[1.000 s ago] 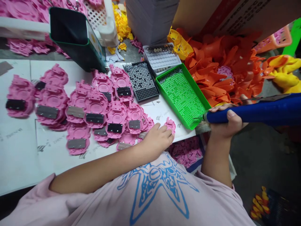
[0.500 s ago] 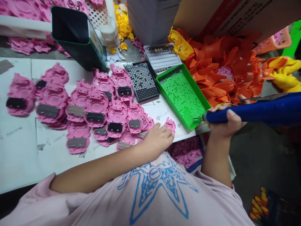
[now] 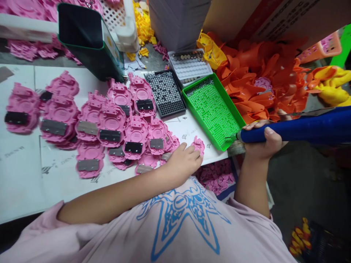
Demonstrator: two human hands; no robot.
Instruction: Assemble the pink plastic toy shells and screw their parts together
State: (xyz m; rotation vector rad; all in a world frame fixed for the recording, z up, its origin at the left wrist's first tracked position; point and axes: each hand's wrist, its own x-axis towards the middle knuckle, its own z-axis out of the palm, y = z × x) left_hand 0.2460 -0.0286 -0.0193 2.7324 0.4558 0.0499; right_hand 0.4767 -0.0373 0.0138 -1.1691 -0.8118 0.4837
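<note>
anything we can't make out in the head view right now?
All in head view:
Small pink part: partly hidden by left grip.
Blue tool: rear cut off by right edge.
Tool bit: too small to tell if it carries a screw.
Bin: inside too dark.
Box lettering: partly blurred.

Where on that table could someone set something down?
The widest bare patch is white sheet at the near left, bordered by pink plastic shells and the left forearm. A smaller one lies between the black tray, green tray and left hand. It's crowded where the shells overlap and right of the green tray, where orange pieces lie heaped.
</note>
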